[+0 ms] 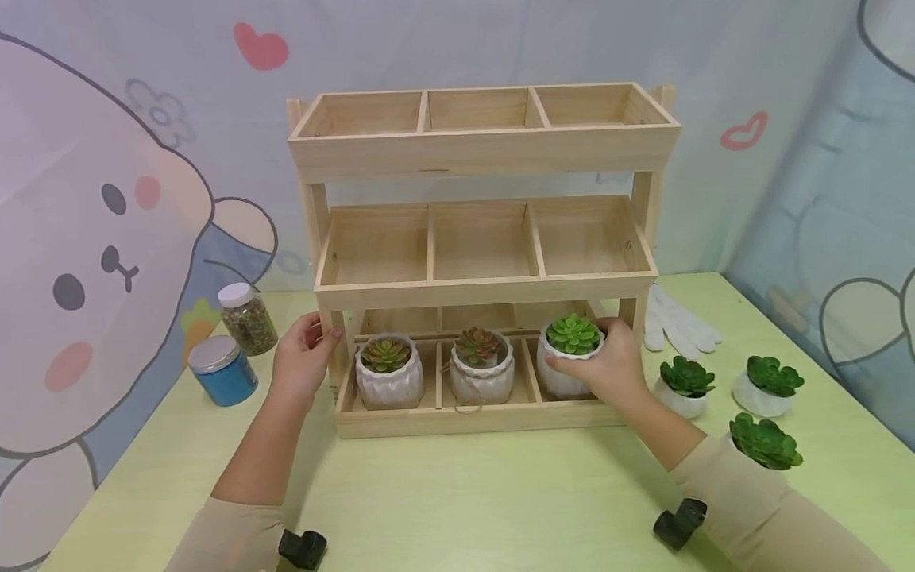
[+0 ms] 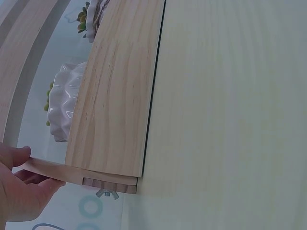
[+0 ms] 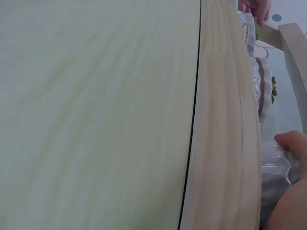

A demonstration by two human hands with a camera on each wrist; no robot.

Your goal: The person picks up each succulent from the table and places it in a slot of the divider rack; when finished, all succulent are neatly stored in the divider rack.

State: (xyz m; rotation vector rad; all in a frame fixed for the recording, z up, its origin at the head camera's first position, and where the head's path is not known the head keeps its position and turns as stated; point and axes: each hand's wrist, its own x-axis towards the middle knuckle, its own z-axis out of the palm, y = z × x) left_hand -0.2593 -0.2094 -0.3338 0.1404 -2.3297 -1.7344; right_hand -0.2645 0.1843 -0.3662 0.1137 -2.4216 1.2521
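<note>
A three-tier wooden shelf [image 1: 486, 291] stands on the table, each tier split by dividers. My left hand [image 1: 302, 357] grips its left side post [image 2: 50, 170], thumb on one side and fingers on the other. In the bottom tier's right compartment, my right hand [image 1: 608, 365] holds a white pot with a bright green succulent [image 1: 573, 335], thumb across its front. The right wrist view shows the thumb against the glossy pot [image 3: 276, 167]. A yellow-green potted succulent [image 1: 389, 372] sits in the left compartment, a reddish one [image 1: 482, 367] in the middle.
Three green potted succulents [image 1: 686, 380] stand on the table at the right, one partly behind my right sleeve. White gloves [image 1: 679, 322] lie behind them. At the left stand a blue jar [image 1: 223, 372] and a white-lidded jar [image 1: 248, 319] of small grains.
</note>
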